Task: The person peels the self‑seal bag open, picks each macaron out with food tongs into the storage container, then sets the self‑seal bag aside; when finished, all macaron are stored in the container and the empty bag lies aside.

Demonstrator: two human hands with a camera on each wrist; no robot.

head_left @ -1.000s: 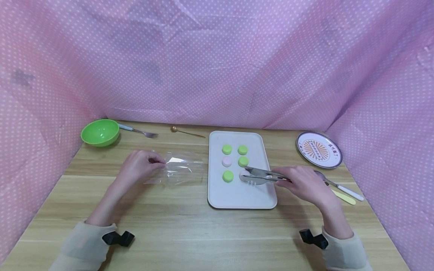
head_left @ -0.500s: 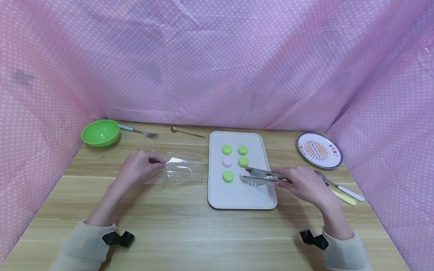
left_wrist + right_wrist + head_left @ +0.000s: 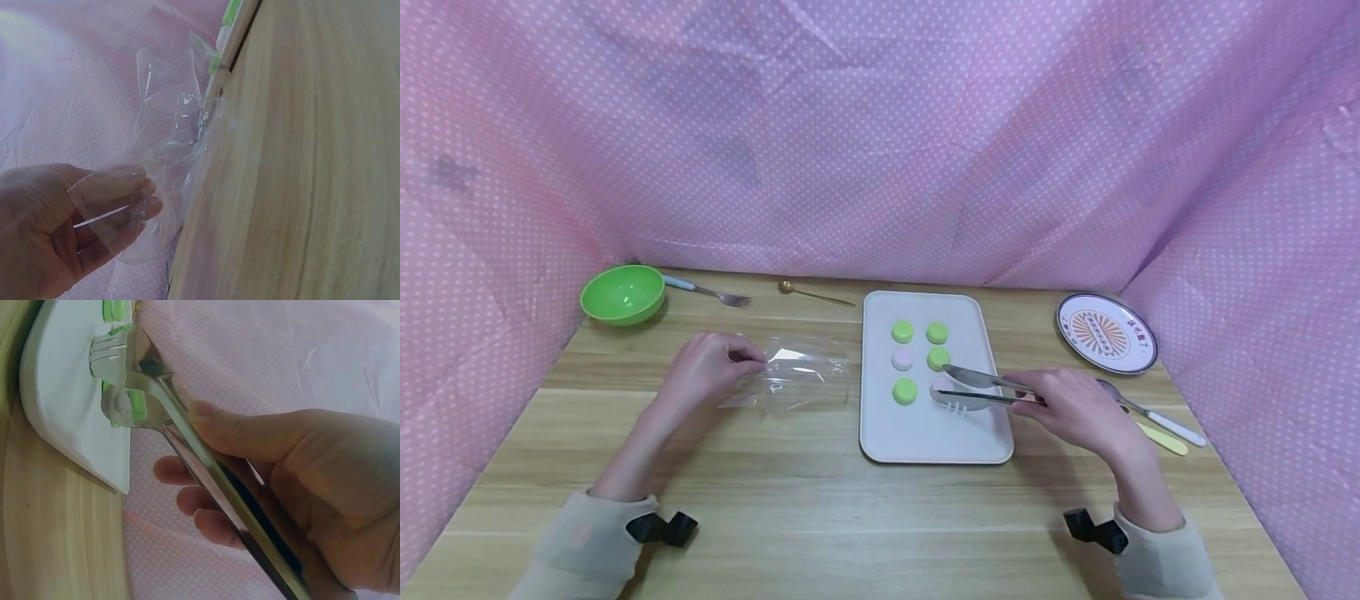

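In the head view my left hand (image 3: 700,379) pinches the near end of a clear plastic bag (image 3: 805,375) lying over the table; the left wrist view shows the crinkled bag (image 3: 172,112) at the fingertips. My right hand (image 3: 1078,412) grips metal tongs (image 3: 981,379), their two arms spread apart. One arm has a slotted, fork-like end, seen in the right wrist view. The tongs reach over a white tray (image 3: 925,442), around a pale pink macaron (image 3: 938,386) that they partly hide. Beside it lie a green macaron (image 3: 905,391), another pale one (image 3: 902,358) and several more green ones.
A green bowl (image 3: 623,295) and a fork (image 3: 718,295) stand at the back left. Behind the bag lies a gold spoon (image 3: 816,295). A patterned plate (image 3: 1107,333), a white-handled spoon (image 3: 1172,427) and a yellow handle (image 3: 1163,438) are on the right. Pink dotted cloth (image 3: 880,142) encloses the table.
The arms of the tongs have spread slightly wider around the pale pink macaron. The left hand and the plastic bag stay where they were.
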